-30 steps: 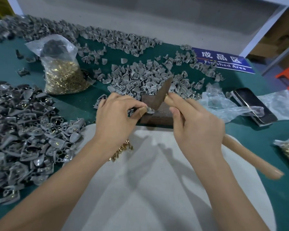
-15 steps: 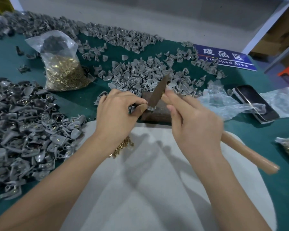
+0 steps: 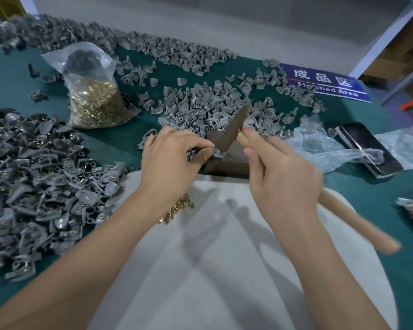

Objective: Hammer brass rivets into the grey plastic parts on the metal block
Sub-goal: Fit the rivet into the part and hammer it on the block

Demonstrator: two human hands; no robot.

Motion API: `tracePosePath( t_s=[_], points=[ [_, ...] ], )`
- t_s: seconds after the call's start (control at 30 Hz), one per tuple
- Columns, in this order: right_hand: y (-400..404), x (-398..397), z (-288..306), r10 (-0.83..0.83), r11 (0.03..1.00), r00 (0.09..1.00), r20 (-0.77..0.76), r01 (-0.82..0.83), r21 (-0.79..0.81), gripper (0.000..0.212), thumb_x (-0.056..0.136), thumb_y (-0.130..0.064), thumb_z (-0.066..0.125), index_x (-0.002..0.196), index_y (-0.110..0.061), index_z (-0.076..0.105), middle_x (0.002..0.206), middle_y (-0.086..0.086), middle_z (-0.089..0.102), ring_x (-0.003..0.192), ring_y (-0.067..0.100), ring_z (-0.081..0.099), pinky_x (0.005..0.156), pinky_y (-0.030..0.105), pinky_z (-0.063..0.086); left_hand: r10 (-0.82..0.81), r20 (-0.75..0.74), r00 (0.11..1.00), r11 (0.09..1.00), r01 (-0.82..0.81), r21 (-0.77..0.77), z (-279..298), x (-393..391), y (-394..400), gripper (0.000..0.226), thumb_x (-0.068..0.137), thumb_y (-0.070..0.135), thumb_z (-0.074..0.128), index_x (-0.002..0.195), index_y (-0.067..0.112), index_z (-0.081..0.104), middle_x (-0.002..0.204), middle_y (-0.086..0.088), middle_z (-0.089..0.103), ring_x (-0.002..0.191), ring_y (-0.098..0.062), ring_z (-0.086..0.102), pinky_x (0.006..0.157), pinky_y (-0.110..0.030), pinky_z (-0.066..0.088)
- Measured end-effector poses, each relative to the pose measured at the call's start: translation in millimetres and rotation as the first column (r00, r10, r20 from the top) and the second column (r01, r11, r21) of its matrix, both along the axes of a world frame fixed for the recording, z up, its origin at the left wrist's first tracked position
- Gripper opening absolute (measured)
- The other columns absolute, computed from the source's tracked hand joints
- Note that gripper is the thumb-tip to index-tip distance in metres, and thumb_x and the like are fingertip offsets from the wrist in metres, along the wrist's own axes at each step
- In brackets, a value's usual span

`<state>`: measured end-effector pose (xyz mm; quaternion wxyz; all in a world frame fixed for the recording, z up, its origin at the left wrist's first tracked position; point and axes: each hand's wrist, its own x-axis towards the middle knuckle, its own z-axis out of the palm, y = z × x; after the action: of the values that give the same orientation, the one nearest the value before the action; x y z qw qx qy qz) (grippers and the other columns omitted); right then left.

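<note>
I read the grey part (image 3: 216, 152) as resting on the block (image 3: 234, 160) at centre for firm backing | left hand (image 3: 169, 160) pinches it steady | right hand (image 3: 284, 177) wraps the hammer (image 3: 234, 129), head touching it | spare rivets (image 3: 177, 209) wait at 6 o'clock.

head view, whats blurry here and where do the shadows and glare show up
Head view: the hammer handle below the right hand is smeared by motion blur, while the left hand looks sharp; soft double shadows of both arms cross the white cloth; the phone screen and clear plastic bag catch glare; wide-angle distortion bends the table edge.
</note>
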<state>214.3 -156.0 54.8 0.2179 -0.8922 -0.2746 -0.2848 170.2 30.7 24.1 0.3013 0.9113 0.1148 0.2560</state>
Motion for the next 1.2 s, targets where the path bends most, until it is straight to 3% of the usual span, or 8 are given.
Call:
tracePosePath(
  t_s=[0.17, 0.3, 0.47, 0.57, 0.73, 0.87, 1.0, 1.2],
  points=[
    [-6.7, 1.3, 1.6, -0.064, 0.991, 0.997, 0.054, 0.057, 0.117, 0.036, 0.102, -0.024, 0.058, 0.135, -0.038, 0.063, 0.096, -0.010, 0.066, 0.064, 0.011, 0.049, 0.051, 0.025, 0.030, -0.003, 0.001, 1.000, 1.000, 0.003, -0.013, -0.4, -0.4, 0.7, 0.011, 0.093, 0.047, 0.069, 0.098, 0.042, 0.077, 0.095, 0.023, 0.069, 0.100, -0.011, 0.052, 0.089, -0.039, 0.037],
    [-5.1, 3.2, -1.0, 0.094, 0.995, 0.995, 0.022, -0.093, -0.022, 0.033, 0.102, -0.022, 0.060, 0.131, -0.035, 0.068, 0.100, -0.010, 0.070, 0.067, 0.016, 0.061, 0.049, 0.027, 0.042, 0.004, 0.002, 1.000, 1.000, -0.004, -0.006, -0.4, 0.0, 1.2, 0.010, 0.092, 0.045, 0.071, 0.098, 0.040, 0.078, 0.095, 0.021, 0.071, 0.099, -0.013, 0.054, 0.089, -0.041, 0.039],
    [-3.7, 0.3, 3.5, 0.050, 0.992, 0.995, 0.083, -0.059, 0.114, 0.035, 0.102, -0.019, 0.060, 0.134, -0.034, 0.066, 0.097, -0.009, 0.068, 0.062, 0.014, 0.054, 0.048, 0.027, 0.039, 0.001, -0.001, 1.000, 1.000, -0.001, -0.003, -0.8, 0.6, 1.3, 0.008, 0.093, 0.043, 0.070, 0.097, 0.041, 0.077, 0.096, 0.023, 0.071, 0.102, -0.010, 0.052, 0.088, -0.036, 0.034],
    [-0.7, -1.2, 2.2, 0.073, 0.997, 0.997, 0.006, -0.073, -0.003, 0.033, 0.100, -0.020, 0.062, 0.128, -0.036, 0.069, 0.100, -0.010, 0.071, 0.068, 0.019, 0.063, 0.051, 0.029, 0.046, 0.008, 0.005, 1.000, 1.000, -0.008, -0.002, -1.4, 0.4, 1.5, 0.009, 0.092, 0.043, 0.072, 0.099, 0.041, 0.078, 0.096, 0.022, 0.071, 0.101, -0.011, 0.054, 0.088, -0.037, 0.037],
    [-4.1, -0.8, 4.2, 0.016, 0.990, 0.997, 0.074, -0.026, 0.142, 0.035, 0.103, -0.024, 0.058, 0.135, -0.037, 0.064, 0.096, -0.010, 0.069, 0.063, 0.014, 0.054, 0.049, 0.028, 0.038, 0.000, 0.004, 1.000, 1.000, 0.000, -0.011, -1.4, 0.4, 2.3, 0.008, 0.093, 0.044, 0.070, 0.096, 0.042, 0.077, 0.096, 0.025, 0.071, 0.102, -0.009, 0.053, 0.091, -0.037, 0.037],
    [-6.1, 3.1, 0.2, 0.031, 0.999, 0.999, -0.031, -0.031, -0.011, 0.033, 0.100, -0.023, 0.062, 0.129, -0.039, 0.068, 0.095, -0.011, 0.069, 0.068, 0.017, 0.061, 0.053, 0.026, 0.038, -0.002, 0.010, 1.000, 1.000, 0.002, -0.011, -1.9, 0.4, 2.0, 0.010, 0.091, 0.046, 0.071, 0.096, 0.041, 0.078, 0.094, 0.023, 0.071, 0.100, -0.012, 0.054, 0.091, -0.042, 0.041],
    [-8.2, 4.2, 2.9, -0.017, 0.989, 1.000, 0.027, 0.013, 0.149, 0.035, 0.102, -0.025, 0.060, 0.134, -0.040, 0.063, 0.093, -0.016, 0.063, 0.066, 0.006, 0.046, 0.050, 0.020, 0.035, -0.016, 0.017, 1.000, 1.000, 0.016, -0.026, -1.6, -0.2, 2.7, 0.010, 0.093, 0.046, 0.069, 0.097, 0.041, 0.078, 0.096, 0.022, 0.071, 0.101, -0.011, 0.054, 0.090, -0.037, 0.037],
    [-7.0, 1.9, -0.3, 0.025, 0.998, 1.000, -0.002, -0.025, 0.053, 0.035, 0.101, -0.024, 0.061, 0.132, -0.039, 0.066, 0.095, -0.012, 0.068, 0.067, 0.011, 0.054, 0.050, 0.026, 0.037, -0.013, 0.016, 1.000, 1.000, 0.012, 0.020, -1.7, -1.2, 1.3, 0.009, 0.093, 0.044, 0.069, 0.096, 0.040, 0.077, 0.094, 0.021, 0.070, 0.099, -0.013, 0.054, 0.090, -0.041, 0.039]
  ],
)
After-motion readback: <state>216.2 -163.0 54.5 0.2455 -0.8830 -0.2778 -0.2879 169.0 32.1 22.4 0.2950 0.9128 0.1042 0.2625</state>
